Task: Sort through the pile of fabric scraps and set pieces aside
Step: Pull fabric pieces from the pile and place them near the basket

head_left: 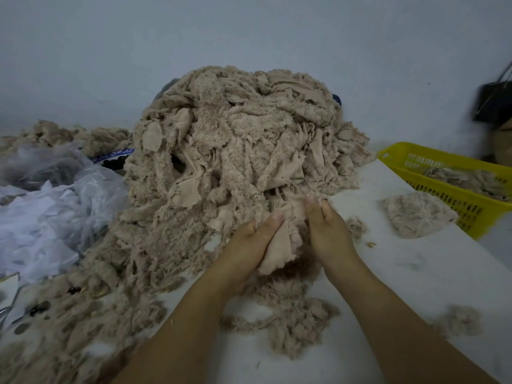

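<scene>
White tabletop (pixel 393 275) bears loose fuzzy tufts (pixel 288 320). The left hand (pixel 250 241) and right hand (pixel 328 231) pinch one smooth-backed beige scrap (pixel 279 246) at the foot of the shaggy pile (pixel 235 139). Farther back, crinkled plastic bags (pixel 50 206) lie to the left and a slotted yellow basket (pixel 448 202) stands to the right.

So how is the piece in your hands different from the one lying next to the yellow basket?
The held scrap is pinched between the left hand and the right hand. It is bunched up, with its smooth backing showing. The loose scrap lies spread flat on the table beside the yellow basket, untouched and fuzzy side up. Both look like the same beige fleecy fabric.
</scene>
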A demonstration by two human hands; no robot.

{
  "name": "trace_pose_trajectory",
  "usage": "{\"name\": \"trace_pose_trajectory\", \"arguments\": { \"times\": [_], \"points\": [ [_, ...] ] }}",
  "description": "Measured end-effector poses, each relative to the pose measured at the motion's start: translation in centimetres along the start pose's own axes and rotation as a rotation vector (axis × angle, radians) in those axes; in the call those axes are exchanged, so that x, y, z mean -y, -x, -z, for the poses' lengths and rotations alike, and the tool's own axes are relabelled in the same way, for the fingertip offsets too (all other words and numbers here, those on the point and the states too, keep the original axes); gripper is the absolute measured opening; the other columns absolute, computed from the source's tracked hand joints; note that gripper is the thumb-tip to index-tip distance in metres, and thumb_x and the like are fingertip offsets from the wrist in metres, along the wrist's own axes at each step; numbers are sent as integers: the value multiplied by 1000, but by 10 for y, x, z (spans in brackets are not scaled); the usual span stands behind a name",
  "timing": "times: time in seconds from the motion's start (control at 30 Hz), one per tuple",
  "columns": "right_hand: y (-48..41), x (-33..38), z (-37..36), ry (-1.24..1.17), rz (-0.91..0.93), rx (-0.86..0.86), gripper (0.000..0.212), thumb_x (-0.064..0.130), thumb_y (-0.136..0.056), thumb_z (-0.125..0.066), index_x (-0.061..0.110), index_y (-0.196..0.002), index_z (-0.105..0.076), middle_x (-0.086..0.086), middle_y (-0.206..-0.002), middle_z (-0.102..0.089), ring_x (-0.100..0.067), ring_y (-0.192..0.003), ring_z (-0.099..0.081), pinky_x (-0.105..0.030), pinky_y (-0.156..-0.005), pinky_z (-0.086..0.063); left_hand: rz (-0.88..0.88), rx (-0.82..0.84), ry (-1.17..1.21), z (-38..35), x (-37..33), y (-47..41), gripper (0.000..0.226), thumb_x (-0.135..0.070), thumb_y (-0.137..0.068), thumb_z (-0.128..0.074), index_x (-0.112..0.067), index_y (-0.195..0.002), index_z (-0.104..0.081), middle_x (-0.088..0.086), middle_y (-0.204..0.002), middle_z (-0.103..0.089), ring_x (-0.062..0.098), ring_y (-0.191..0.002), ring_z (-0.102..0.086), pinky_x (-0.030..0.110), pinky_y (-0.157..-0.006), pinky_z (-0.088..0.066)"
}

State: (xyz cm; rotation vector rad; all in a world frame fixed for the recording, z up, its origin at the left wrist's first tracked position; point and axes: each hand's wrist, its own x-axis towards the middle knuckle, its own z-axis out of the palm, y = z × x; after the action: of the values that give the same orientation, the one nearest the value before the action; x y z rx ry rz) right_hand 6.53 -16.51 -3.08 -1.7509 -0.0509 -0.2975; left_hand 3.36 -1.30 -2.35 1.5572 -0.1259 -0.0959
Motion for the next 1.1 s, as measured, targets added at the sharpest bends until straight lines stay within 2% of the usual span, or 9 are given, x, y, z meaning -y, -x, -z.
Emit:
{"name": "trace_pose_trajectory", "arguments": {
  "times": [0.13,0.27,0.33,0.43,0.5,0.67,0.93,1.03,1.1],
  "points": [
    [-6,-10,-4,-170,-169,47,65,63,-95,-43,19,-143,-49,0,-136,-57,-17,-123,-55,-46,-108,-43,14,61,54,-3,-1,1,40,-58,-88,-61,-28,-109,-77,5,-114,-75,20,-110,-70,37,-98,-52],
    [-24,-9,19,-395,-267,-180,28,36,-105,-41,23,-123,-58,10,-80,-48,-8,-70,-44,-27,-63,-39,-38,36,260,15,-5,2,32,-50,-83,-66,-23,-93,-82,6,-94,-78,14,-83,-75,23,-67,-59],
    [-27,-10,34,-358,-278,-252,21,33,-103,-44,23,-104,-62,8,-72,-43,-10,-63,-38,-27,-59,-35,-85,-52,294,23,-9,1,28,-48,-88,-61,-29,-91,-82,0,-94,-78,12,-89,-75,25,-76,-59],
    [-12,-7,14,-120,-162,-58,18,30,-91,-59,22,-76,-53,6,-73,-52,-14,-64,-44,-31,-62,-38,-92,-197,91,13,-4,-2,35,-59,-86,-57,-33,-87,-81,-1,-95,-78,14,-93,-74,30,-82,-56],
    [-1,-1,-5,-68,-57,41,13,31,-92,-60,28,-84,-51,5,-91,-56,-9,-73,-54,-24,-66,-42,-55,-235,-51,3,-1,-2,42,-69,-80,-57,-33,-71,-77,-13,-77,-74,5,-72,-70,23,-66,-51],
    [11,13,-1,-73,65,210,34,72,-86,-48,41,-94,-60,15,-104,-63,13,-91,-57,-5,-75,-41,-3,-280,-194,6,5,-2,39,-79,-70,-48,-47,-67,-70,-30,-72,-66,-14,-67,-59,25,-70,-42],
    [20,9,-3,-175,-56,559,13,44,-89,-65,39,-93,-75,8,-101,-76,-11,-95,-71,-24,-82,-58,-92,-70,-173,7,5,0,43,-75,-77,-39,-54,-92,-73,-25,-105,-72,-10,-101,-64,9,-82,-48],
    [3,17,11,-601,-123,269,34,54,-81,-66,25,-95,-77,1,-96,-77,-14,-84,-72,-22,-63,-56,-105,-107,-234,10,11,-4,55,-84,-80,-30,-54,-102,-70,-24,-118,-68,-3,-115,-60,22,-97,-43],
    [-16,15,29,-1040,-88,49,48,55,-95,-48,19,-122,-64,-3,-118,-71,-12,-95,-70,-23,-74,-56,-100,-125,-286,10,15,-8,43,-71,-94,-34,-50,-100,-71,-23,-117,-66,-6,-111,-59,18,-93,-42]
  ]
}}
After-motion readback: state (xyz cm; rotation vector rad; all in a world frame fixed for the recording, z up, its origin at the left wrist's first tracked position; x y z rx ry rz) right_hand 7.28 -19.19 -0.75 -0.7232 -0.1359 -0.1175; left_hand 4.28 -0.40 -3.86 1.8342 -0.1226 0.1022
